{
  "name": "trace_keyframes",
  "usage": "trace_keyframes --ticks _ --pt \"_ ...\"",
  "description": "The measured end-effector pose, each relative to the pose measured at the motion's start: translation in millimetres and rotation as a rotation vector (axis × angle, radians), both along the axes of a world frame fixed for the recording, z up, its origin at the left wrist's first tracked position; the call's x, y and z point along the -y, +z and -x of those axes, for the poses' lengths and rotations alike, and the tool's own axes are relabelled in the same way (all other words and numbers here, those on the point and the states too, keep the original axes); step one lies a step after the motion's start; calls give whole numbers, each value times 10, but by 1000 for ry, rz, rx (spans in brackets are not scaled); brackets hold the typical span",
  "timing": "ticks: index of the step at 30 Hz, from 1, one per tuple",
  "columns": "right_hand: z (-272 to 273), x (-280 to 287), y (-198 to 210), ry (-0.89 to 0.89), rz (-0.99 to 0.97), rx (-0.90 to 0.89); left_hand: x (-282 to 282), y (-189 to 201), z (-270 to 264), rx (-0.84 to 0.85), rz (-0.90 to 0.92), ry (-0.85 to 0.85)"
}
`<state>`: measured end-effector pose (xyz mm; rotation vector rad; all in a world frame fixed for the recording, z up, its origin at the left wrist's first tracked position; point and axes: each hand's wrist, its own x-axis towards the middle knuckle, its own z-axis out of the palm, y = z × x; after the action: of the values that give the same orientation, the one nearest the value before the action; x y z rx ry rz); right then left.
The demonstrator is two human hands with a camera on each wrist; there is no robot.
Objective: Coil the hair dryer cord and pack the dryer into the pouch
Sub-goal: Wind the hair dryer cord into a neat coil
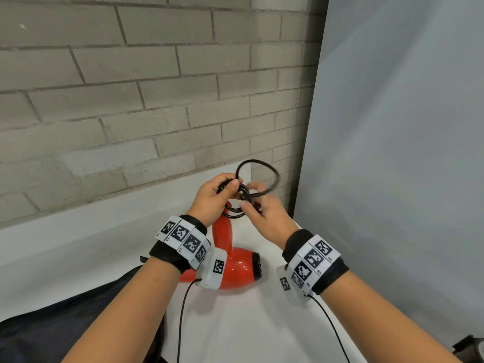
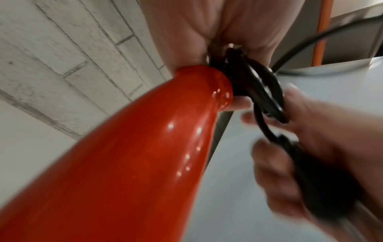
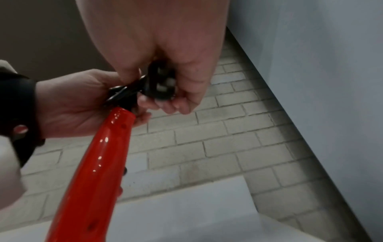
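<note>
Hair dryer [image 1: 235, 268]: one
Cord [image 1: 258, 179]: one, coiled in loops
Hands: two, left hand [image 1: 212, 199], right hand [image 1: 267, 218]
Wrist bands: two
Dark pouch [image 1: 65, 323]: one

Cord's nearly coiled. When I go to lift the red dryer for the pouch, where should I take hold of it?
Probably the handle: it sticks up from the dryer, whose body lies on the table. Come from above and wrap round it below the coiled cord that both the left hand and right hand hold.
</note>
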<state>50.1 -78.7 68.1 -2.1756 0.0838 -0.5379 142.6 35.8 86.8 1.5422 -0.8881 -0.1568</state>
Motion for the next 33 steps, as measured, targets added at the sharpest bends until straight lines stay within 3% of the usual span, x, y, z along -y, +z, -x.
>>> trace_keyframes --ticks 5,7,9,11,13,17,19,21,25,33 --pt "189 367 -401 -120 342 -311 -89 1 -63 -45 0 0" --pt "221 562 -583 -188 483 -596 -79 1 -57 -43 15 4" --pt "267 675 -711 -183 541 -874 -56 6 -44 -27 27 12" --pt "286 681 -711 -145 518 -935 -49 10 -24 -20 24 2" --pt "277 608 -613 -102 390 -788 -36 11 4 -17 8 -23" --pt "185 224 -196 123 -77 -284 -7 -4 45 37 -35 -9" --pt "109 55 -54 201 -248 -152 6 -6 68 69 -36 -9" --pt "49 -51 16 180 -346 -80 14 -4 102 69 -23 -27" --pt "-6 -153 27 126 -352 -23 -10 6 104 96 -42 -43" --pt "19 -129 -54 198 -437 49 -94 64 92 31 -66 -176"
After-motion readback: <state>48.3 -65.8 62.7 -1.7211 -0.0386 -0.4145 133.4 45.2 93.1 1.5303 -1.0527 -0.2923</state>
